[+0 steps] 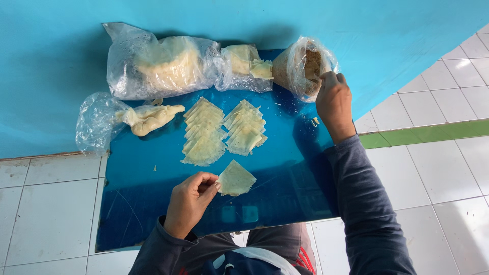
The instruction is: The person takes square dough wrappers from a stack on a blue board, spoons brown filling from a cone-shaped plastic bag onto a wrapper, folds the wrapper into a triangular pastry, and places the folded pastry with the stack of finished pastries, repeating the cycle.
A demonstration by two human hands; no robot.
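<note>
Two hands work over a blue board [153, 203]: left hand [189, 201] pinches a wrapper [235, 179]; right hand [333, 99], fingers bunched, dips into the filling bag [298, 69] behind it, which might tip and spill.

Large clear bag [158, 61]: lying at the blue board's far left, bulging with pale dough.
Middle clear bag [242, 63]: sitting beside it, holding folded pale sheets.
Open bag [300, 66]: gaping at far right, holding brownish filling.
Crumpled bag [97, 122]: trailing off the left edge.
</note>
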